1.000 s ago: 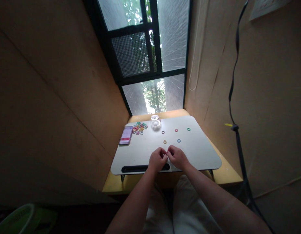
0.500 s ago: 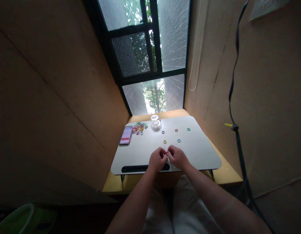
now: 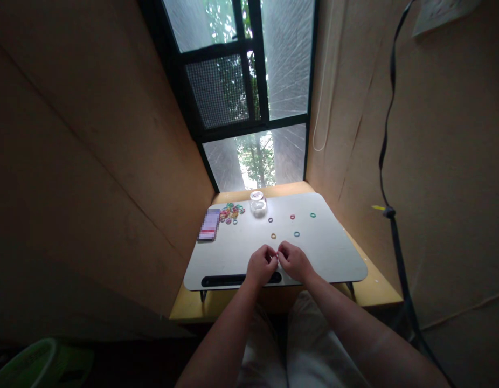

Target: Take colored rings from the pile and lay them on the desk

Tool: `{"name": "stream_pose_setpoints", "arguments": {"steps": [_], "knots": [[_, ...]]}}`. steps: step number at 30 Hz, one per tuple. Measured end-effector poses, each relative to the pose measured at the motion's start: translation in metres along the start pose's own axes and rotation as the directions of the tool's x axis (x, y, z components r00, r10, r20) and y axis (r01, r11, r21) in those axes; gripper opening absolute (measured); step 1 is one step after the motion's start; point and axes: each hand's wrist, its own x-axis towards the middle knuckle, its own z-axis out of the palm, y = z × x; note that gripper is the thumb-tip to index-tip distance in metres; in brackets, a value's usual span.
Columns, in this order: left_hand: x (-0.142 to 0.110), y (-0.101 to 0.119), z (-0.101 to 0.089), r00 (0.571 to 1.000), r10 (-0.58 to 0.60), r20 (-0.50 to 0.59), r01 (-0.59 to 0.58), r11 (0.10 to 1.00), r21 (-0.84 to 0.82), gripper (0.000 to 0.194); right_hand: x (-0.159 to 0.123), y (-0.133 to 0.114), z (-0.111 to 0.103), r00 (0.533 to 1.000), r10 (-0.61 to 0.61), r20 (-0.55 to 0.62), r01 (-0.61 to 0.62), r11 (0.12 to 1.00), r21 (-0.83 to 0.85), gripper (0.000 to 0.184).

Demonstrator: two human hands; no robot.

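My left hand (image 3: 262,264) and my right hand (image 3: 295,262) meet at the fingertips over the front part of a white lap desk (image 3: 334,253). Both are closed in a pinch. A tiny pinkish bit shows between the fingertips, too small to name. Just beyond the hands lie a yellow ring-shaped band (image 3: 273,236) and a blue band (image 3: 297,234). Behind these sit a dark purple band (image 3: 270,220), a red band (image 3: 292,216) and a green band (image 3: 313,215), all spaced apart. A pile of mixed coloured bands (image 3: 231,212) is at the back left.
A clear round jar (image 3: 258,208) stands at the desk's back edge. On the left lies a phone (image 3: 209,225) with a blurred screen. A black slot (image 3: 223,280) runs along the front edge. Walls flank both sides; a dark cable (image 3: 385,134) hangs at right.
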Motion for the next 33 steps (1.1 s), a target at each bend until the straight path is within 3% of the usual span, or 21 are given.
{"name": "stream_pose_setpoints", "arguments": {"steps": [14,26,33], "knots": [[0.0004,0.0018,-0.0006,1.0,-0.012,-0.02,0.011,1.0,-0.006,0.011,0.0004,-0.0001,0.0005,1.0,-0.001,0.01,0.001,1.0,-0.013,0.009],[0.0042,-0.0044,0.0016,0.993,-0.077,-0.094,0.057,0.978,-0.203,0.014,-0.0001,0.002,0.001,1.0,-0.006,0.0,0.006,1.0,0.013,0.01],[0.0056,-0.0054,0.0019,0.989,-0.088,-0.116,0.061,0.974,-0.22,0.018,0.0004,0.0032,0.0013,1.0,-0.002,-0.004,0.002,1.0,0.019,0.011]]}}
